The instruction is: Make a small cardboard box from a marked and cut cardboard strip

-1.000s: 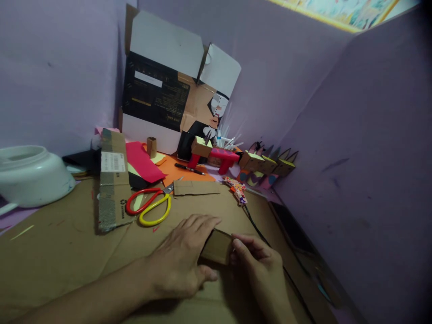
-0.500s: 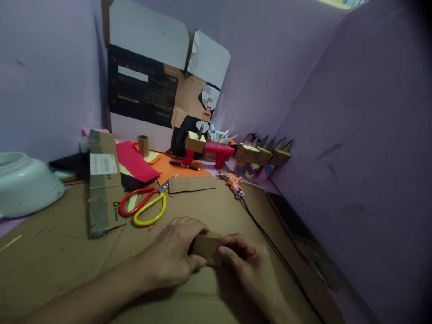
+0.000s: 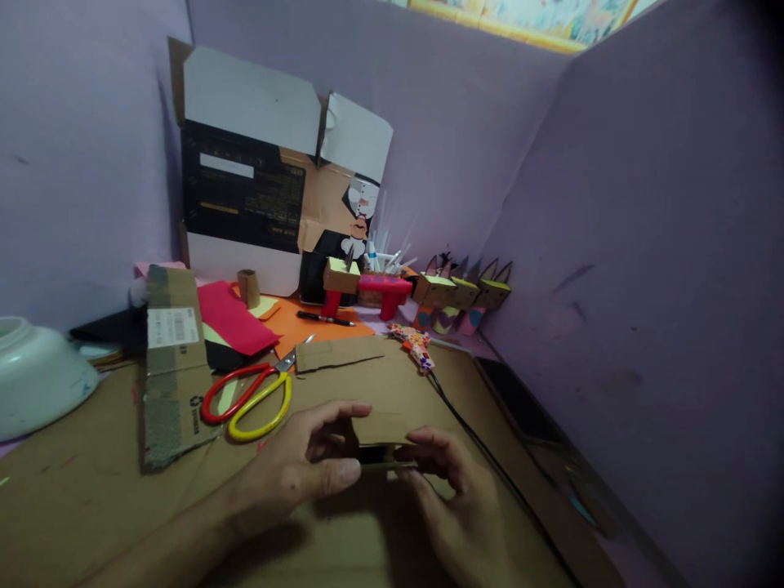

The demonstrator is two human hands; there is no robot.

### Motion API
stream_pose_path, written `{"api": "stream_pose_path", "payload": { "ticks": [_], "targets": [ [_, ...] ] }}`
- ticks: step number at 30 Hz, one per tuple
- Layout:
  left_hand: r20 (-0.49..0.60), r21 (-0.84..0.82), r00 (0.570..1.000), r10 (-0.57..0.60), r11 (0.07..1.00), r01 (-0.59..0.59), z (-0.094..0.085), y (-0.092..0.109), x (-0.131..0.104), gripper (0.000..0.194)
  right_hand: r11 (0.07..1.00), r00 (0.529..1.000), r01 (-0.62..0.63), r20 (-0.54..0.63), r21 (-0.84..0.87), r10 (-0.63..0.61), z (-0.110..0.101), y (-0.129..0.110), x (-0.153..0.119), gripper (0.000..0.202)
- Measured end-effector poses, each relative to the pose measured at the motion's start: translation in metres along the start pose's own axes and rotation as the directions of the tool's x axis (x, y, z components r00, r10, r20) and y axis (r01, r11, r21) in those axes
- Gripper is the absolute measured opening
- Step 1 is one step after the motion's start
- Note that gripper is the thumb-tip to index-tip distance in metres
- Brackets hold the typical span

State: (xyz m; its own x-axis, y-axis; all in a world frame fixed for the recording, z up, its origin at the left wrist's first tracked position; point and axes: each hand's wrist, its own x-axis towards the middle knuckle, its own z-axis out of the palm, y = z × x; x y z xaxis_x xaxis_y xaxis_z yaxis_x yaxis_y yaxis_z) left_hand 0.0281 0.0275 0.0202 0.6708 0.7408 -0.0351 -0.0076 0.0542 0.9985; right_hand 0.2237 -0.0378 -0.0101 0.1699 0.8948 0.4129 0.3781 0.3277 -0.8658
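Observation:
Between my two hands, just above the cardboard-covered table, is a small folded cardboard box [image 3: 383, 428]; its dark hollow inside faces me. My left hand [image 3: 306, 457] grips its left side, thumb below and fingers at the top edge. On the right side, my right hand [image 3: 450, 478] holds it between thumb and fingers. Beyond my hands lies a flat cardboard strip [image 3: 334, 357]. Scissors [image 3: 260, 400] with one red and one yellow handle rest to the left of it. A flower-patterned glue gun [image 3: 416, 345] lies to the right, its black cord trailing toward me.
A long cardboard piece [image 3: 175, 367] and a white bowl [image 3: 40, 380] are at the left. Behind stand an opened printed box [image 3: 245, 184], a pink paper figure [image 3: 385, 292] and several eared cardboard boxes [image 3: 465, 290]. A black pen [image 3: 324, 318] lies on orange paper. A dark flat object [image 3: 520, 400] sits by the right wall.
The small box has turned, so its hollow opening now shows instead of a closed face. My hands have shifted their grip on it. The camera view has tilted up a little.

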Motion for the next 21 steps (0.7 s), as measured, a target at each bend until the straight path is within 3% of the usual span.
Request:
{"api": "stream_pose_path", "payload": {
  "ticks": [4,9,12,14,17,21],
  "targets": [
    [-0.072,-0.095,0.996,-0.050,0.995,0.043,-0.003,-0.006,0.005,0.045,0.999,0.999,-0.039,0.035,0.029,0.038,0.000,-0.001,0.000,0.025],
    [-0.084,-0.258,0.995,-0.060,0.965,0.036,0.004,-0.015,0.008,0.045,0.982,0.987,-0.162,0.029,0.095,0.160,0.001,-0.006,0.002,0.030],
    [-0.091,-0.283,0.995,-0.051,0.959,0.023,0.009,-0.017,0.007,0.042,0.927,0.959,-0.284,0.071,0.243,0.275,0.004,-0.008,0.006,0.046],
    [-0.103,-0.297,0.993,-0.049,0.955,0.016,0.011,-0.016,0.005,0.039,0.860,0.926,-0.376,0.162,0.346,0.339,0.005,-0.011,0.010,0.053],
    [-0.075,-0.347,0.995,-0.064,0.937,0.034,0.015,-0.011,0.002,0.034,0.793,0.886,-0.463,0.241,0.395,0.397,0.007,-0.017,0.015,0.040],
    [-0.079,-0.312,0.995,-0.067,0.949,0.039,0.022,-0.011,0.001,0.039,0.787,0.878,-0.478,0.230,0.390,0.419,0.008,-0.020,0.017,0.030]
  ]
}}
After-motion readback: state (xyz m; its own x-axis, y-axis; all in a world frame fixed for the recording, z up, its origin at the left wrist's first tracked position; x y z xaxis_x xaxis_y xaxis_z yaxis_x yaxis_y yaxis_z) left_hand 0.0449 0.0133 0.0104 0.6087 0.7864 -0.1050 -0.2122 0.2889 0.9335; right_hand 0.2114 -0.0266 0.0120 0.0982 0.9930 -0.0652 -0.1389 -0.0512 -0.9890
